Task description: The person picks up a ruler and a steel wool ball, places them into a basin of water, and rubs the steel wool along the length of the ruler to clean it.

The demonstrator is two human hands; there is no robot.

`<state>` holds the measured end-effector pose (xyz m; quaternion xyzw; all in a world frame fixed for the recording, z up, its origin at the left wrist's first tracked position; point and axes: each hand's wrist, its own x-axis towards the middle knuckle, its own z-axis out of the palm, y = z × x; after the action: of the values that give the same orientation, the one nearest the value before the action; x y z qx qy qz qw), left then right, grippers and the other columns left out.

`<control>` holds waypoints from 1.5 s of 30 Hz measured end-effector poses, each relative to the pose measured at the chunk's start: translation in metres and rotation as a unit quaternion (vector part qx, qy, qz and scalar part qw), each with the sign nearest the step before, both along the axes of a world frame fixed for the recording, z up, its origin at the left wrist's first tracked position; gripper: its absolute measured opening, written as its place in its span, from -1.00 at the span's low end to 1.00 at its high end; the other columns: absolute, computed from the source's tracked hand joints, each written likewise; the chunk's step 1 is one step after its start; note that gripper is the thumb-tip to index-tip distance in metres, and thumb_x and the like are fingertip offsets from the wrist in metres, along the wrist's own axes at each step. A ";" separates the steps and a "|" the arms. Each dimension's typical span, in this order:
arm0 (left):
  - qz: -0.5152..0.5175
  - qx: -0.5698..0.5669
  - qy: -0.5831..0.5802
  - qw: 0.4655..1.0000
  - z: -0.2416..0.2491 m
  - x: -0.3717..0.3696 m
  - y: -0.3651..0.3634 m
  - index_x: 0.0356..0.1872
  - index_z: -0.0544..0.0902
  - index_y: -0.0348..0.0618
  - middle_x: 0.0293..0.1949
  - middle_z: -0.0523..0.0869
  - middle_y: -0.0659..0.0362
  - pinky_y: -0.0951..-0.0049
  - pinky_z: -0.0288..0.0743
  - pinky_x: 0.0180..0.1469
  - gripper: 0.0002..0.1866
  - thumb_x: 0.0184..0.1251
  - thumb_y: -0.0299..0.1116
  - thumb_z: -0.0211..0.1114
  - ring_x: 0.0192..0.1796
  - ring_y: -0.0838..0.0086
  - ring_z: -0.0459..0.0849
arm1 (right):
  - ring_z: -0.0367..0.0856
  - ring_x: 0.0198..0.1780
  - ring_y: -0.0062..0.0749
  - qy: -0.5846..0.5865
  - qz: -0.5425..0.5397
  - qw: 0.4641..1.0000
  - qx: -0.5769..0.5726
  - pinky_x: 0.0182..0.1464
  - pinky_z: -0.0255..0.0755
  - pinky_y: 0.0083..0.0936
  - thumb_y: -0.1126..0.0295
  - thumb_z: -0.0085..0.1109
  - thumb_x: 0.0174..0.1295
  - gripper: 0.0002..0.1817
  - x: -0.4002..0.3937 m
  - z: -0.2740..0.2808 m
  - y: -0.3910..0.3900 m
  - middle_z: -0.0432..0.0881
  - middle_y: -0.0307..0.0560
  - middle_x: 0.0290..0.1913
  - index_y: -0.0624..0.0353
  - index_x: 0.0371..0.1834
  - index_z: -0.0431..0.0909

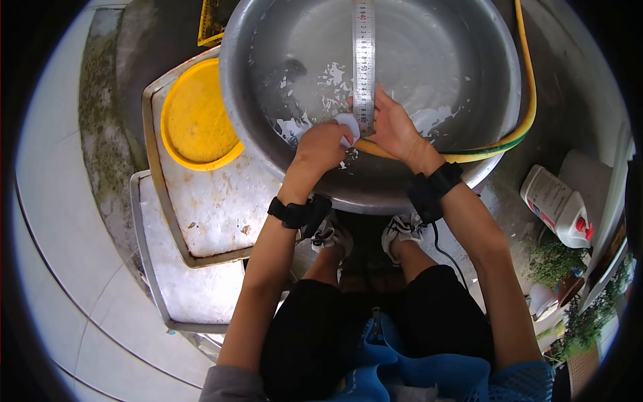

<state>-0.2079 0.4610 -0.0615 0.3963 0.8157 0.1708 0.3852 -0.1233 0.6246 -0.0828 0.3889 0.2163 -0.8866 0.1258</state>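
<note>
My right hand grips the near end of a long steel ruler, thumb and fingers on its edges. The ruler reaches away from me over a large grey metal basin with water in it. Closed around a small white pad, perhaps a sponge or folded cloth, my left hand is beside the ruler's near end. The pad's far side is hidden by my fingers. A yellow hose with a green stripe comes over the basin's right rim, and its end lies just below my hands.
Left of the basin, a round yellow lid or dish sits on a stained metal tray, with another metal tray under it. A yellow crate stands behind. At the right are a white jug with a red cap and green plants.
</note>
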 end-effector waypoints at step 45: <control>0.176 0.302 0.061 0.935 0.055 -0.002 0.059 -0.16 0.68 -0.20 -0.21 0.64 0.05 0.18 0.56 -0.11 -0.77 0.13 -0.55 0.37 -0.17 0.09 0.65 | 0.52 0.15 -0.42 0.048 -0.072 0.992 0.094 0.23 0.43 -0.20 -0.35 -0.47 0.48 -0.23 0.016 0.072 -0.014 0.52 -0.19 0.14 0.08 0.33 0.34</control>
<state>-0.2094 0.5196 -0.0066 0.3539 0.8042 0.4496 0.1611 -0.1074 0.6102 -0.0111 0.3709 0.2759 -0.8866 0.0144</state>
